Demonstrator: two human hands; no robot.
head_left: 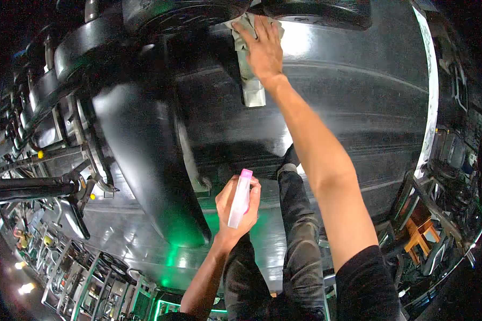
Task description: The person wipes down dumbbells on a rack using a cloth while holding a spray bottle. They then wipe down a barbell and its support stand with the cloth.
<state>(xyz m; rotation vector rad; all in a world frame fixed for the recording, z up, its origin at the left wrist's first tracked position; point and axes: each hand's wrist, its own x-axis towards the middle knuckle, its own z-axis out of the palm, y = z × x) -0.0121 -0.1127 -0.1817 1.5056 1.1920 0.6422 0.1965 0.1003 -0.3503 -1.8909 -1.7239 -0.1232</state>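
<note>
My left hand (226,199) is low in the middle of the head view, its fingers wrapped around a small spray bottle (239,206). The bottle is pale and translucent with a pink top, tilted slightly. At the top, my right arm stretches far forward. My right hand (266,56) lies over a crumpled pale cloth (241,37) and presses it at the edge of a black padded seat (193,16), fingers spread on it. Below that hand a pale upright strip (253,93) reaches toward the floor; whether it is cloth or frame I cannot tell.
A long black pad (144,160) slants down at the left, close to my left hand. Metal gym frames (75,155) stand along the left side. The dark floor (359,128) reflects light. A wooden stool (420,235) is at the right.
</note>
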